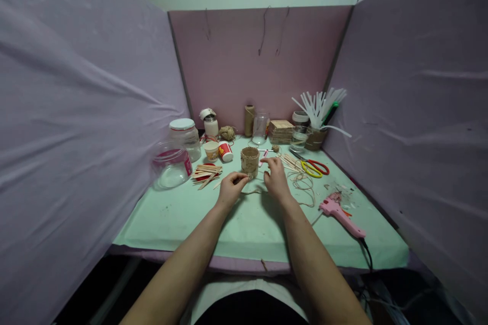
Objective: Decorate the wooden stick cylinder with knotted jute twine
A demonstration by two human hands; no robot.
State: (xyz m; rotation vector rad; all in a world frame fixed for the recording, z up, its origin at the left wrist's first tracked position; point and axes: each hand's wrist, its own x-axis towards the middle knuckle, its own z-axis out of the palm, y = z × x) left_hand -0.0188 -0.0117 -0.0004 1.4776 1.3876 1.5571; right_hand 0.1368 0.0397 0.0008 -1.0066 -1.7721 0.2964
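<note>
You are working over the bench (183, 218), where a brown, rough-textured cup (250, 163) with a braided-looking rim is standing upright just beyond and between your 2 hands. Your left hand (232, 186) is bringing thumb and forefinger together at the cup's lower front; whether they are pinching twine, you cannot tell at this size. Your right hand (276, 176) is hovering beside the cup, spreading forefinger and thumb apart. Loose twine (304, 183) is looping on the right, near yellow-and-red-handled scissors (315, 168). A pink glue gun (342, 217) is lying nearer you, while wooden craft sticks (207, 174) are sitting in a pile on the left, near 2 paper cups (211, 151).
</note>
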